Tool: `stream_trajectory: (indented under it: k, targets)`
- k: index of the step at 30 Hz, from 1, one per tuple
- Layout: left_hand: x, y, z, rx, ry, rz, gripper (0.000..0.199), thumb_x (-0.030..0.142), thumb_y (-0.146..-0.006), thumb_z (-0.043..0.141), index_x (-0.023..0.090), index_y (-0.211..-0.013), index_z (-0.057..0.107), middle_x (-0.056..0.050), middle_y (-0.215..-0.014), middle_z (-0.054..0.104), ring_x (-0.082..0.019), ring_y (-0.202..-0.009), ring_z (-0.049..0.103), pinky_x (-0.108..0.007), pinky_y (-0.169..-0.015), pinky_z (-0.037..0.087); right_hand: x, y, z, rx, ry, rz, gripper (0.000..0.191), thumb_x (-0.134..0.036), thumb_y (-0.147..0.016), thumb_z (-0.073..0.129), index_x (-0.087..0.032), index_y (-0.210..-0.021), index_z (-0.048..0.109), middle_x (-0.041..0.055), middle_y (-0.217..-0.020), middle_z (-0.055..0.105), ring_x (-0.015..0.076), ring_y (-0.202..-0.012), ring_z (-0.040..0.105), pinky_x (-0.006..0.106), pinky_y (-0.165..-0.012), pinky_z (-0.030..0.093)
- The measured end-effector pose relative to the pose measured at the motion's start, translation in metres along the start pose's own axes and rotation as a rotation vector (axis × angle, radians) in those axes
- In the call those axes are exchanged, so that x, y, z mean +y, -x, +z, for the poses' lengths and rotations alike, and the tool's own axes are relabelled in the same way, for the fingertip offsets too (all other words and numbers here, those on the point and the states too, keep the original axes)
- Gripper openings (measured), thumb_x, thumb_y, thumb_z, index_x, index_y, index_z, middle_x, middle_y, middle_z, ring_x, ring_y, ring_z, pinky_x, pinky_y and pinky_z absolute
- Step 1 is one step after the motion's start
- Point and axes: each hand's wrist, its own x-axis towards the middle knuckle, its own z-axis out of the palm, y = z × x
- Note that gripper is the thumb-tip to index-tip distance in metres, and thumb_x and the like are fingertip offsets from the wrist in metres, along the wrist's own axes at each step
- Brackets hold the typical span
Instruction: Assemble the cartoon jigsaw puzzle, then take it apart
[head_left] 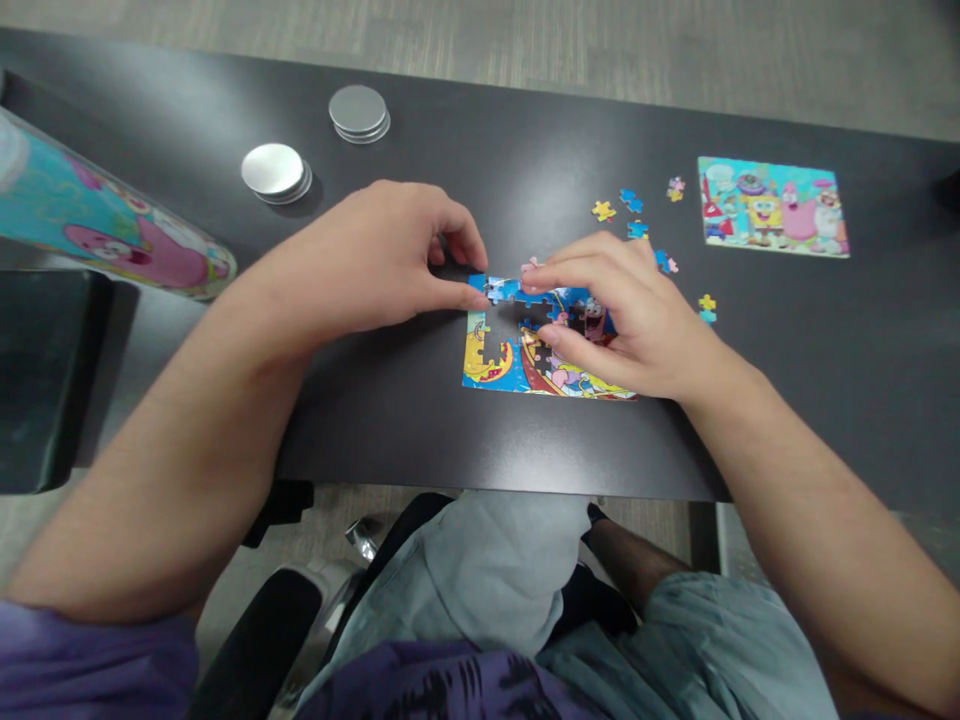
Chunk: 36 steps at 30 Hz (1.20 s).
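Observation:
A partly assembled jigsaw puzzle [491,372] lies on the dark table, its outer border joined and gaps showing inside. My left hand [397,255] grips its upper left corner, the thumb on the border and the index fingertip at the top edge. Over the right half reaches my right hand [626,315], thumb and fingers apart. Its fingertips touch the top border, while the thumb rests above the middle pieces. A pinkish puzzle piece [533,266] shows just beyond those fingertips; whether they touch it I cannot tell. The hand hides the puzzle's right side.
Loose puzzle pieces, among them a yellow one [603,211] and a blue one [637,230], lie beyond my right hand. A cartoon picture card [776,210] is at the right. Two stacks of silver discs [274,170] and a printed cylinder [120,215] stand left on the table [390,420].

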Motion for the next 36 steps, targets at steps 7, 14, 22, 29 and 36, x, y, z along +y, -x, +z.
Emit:
stream_trajectory:
  k: [7,14,22,29,36]
  targets:
    - [0.012,-0.002,0.002,-0.021,-0.011,-0.060,0.023,0.042,-0.090,0.104,0.034,-0.110,0.095,-0.003,-0.110,0.089,-0.032,-0.103,0.079,-0.054,-0.105,0.065,0.004,0.003,0.012,0.001,0.018,-0.082,0.052,-0.055,-0.127,0.076,-0.039,-0.176,0.071,0.0121,-0.168,0.086,0.0456,-0.148,0.082,0.066,-0.121,0.056]
    - [0.010,-0.001,0.003,-0.012,0.022,-0.043,0.024,0.042,-0.089,0.103,0.035,-0.109,0.092,0.000,-0.115,0.092,-0.031,-0.104,0.079,-0.055,-0.106,0.065,0.003,0.004,0.013,-0.028,0.014,-0.040,0.055,-0.062,-0.127,0.074,-0.040,-0.178,0.070,0.0133,-0.171,0.084,0.0477,-0.151,0.078,0.069,-0.126,0.053]
    - [0.000,-0.002,0.005,-0.025,0.070,-0.003,0.025,0.059,-0.093,0.090,0.039,-0.108,0.093,-0.003,-0.107,0.093,-0.034,-0.099,0.082,-0.059,-0.096,0.064,0.004,0.004,0.013,-0.013,0.005,-0.067,0.054,-0.060,-0.127,0.075,-0.038,-0.176,0.071,0.0139,-0.169,0.085,0.0469,-0.149,0.079,0.067,-0.122,0.056]
    - [-0.002,-0.003,0.001,-0.044,0.093,-0.020,0.026,0.063,-0.089,0.090,0.042,-0.104,0.093,-0.005,-0.106,0.093,-0.038,-0.100,0.084,-0.062,-0.099,0.066,0.005,0.004,0.011,-0.044,0.003,-0.023,0.056,-0.062,-0.123,0.080,-0.042,-0.175,0.072,0.0125,-0.169,0.085,0.0483,-0.151,0.078,0.070,-0.124,0.055]
    - [0.004,-0.004,0.008,0.059,0.123,-0.033,0.028,0.062,-0.098,0.081,0.036,-0.102,0.092,-0.006,-0.096,0.088,-0.035,-0.095,0.081,-0.057,-0.098,0.065,0.001,0.002,0.008,0.011,-0.032,-0.097,0.055,-0.053,-0.125,0.080,-0.042,-0.179,0.072,0.0114,-0.167,0.086,0.0474,-0.150,0.081,0.069,-0.124,0.060]
